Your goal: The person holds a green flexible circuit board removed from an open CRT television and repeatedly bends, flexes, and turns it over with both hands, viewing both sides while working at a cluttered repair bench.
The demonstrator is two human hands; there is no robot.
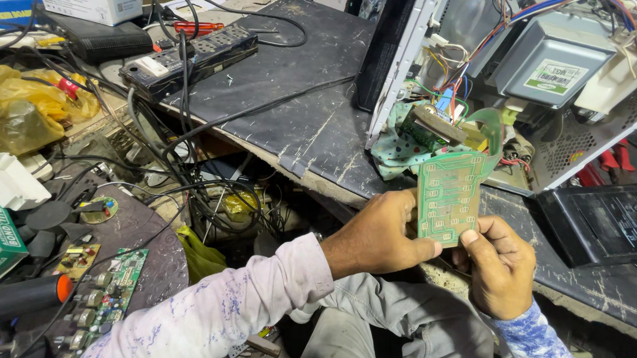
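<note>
Here, the left hand (380,233) and right hand (500,264) both pinch a green circuit board (447,196), upright, above the dark desk's (309,123) front edge. Just behind it sits an opened appliance chassis (541,72) with loose coloured wires (456,82) and a spotted cloth (395,151). A power strip (191,60) lies well apart, far left.

Counter (309,123): dark, scratched top, worn edge. Lying on it: black power strip (191,56) with trailing cables, opened microwave chassis (533,73), patterned cloth (395,151), flat black panel (602,222), red-handled screwdriver (199,26) near the back.
</note>
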